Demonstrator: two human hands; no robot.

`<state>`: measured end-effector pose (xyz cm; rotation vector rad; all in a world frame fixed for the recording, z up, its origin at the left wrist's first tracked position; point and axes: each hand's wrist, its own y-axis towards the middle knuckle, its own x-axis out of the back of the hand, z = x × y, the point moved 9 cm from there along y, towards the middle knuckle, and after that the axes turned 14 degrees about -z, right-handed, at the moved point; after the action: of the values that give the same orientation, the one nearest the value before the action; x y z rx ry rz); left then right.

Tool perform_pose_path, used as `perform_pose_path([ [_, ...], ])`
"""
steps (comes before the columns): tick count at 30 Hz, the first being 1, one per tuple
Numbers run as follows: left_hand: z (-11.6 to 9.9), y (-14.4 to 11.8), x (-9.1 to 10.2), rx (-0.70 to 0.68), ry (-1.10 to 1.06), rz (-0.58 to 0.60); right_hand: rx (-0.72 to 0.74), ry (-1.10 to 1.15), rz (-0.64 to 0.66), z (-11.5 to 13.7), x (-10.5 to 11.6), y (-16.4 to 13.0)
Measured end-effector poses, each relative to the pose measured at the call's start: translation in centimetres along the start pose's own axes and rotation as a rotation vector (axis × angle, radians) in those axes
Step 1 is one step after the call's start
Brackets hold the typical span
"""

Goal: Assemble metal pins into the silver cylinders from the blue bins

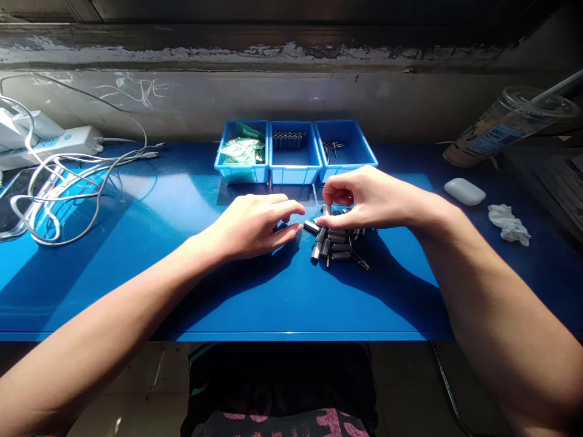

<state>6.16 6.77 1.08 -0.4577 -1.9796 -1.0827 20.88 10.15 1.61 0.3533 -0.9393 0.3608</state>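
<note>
A pile of short dark cylinder-like pieces (340,247) and thin metal pins (361,261) lies on the blue table in front of me. Over its back edge, my right hand (359,197) pinches one short dark piece (326,209) between thumb and fingers. To the left of the pile rests my left hand (259,224), fingers apart and holding nothing, its fingertips close to the nearest piece. Behind the hands stand three blue bins: the left bin (243,176) holds green plastic packets, the middle bin (295,175) rows of dark cylinders, the right bin (350,167) several pins.
White cables (59,200) and a power strip (68,142) are at the left. On the right stand a tilted plastic cup (496,133) with a straw, a white rounded case (464,191) and a crumpled tissue (507,223). The table's front edge (291,335) runs near my body.
</note>
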Motion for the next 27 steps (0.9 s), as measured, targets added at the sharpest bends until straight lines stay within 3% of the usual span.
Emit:
perform_pose_path([
  [6,0.3,0.3,0.5,0.092,-0.102,-0.044,0.208,0.13,-0.059,3.4,-0.3,-0.3],
  [12,-0.9,0.7,0.9,0.038,-0.265,-0.084,0.402,0.178,-0.196,5.9,-0.4,-0.7],
  [19,-1.2,1.0,2.1,0.035,-0.354,-0.178,0.513,0.171,-0.354,6.6,-0.1,-1.0],
  [27,-0.9,1.0,2.5,0.061,-0.389,-0.241,0.557,0.141,-0.398,6.8,0.0,-1.2],
])
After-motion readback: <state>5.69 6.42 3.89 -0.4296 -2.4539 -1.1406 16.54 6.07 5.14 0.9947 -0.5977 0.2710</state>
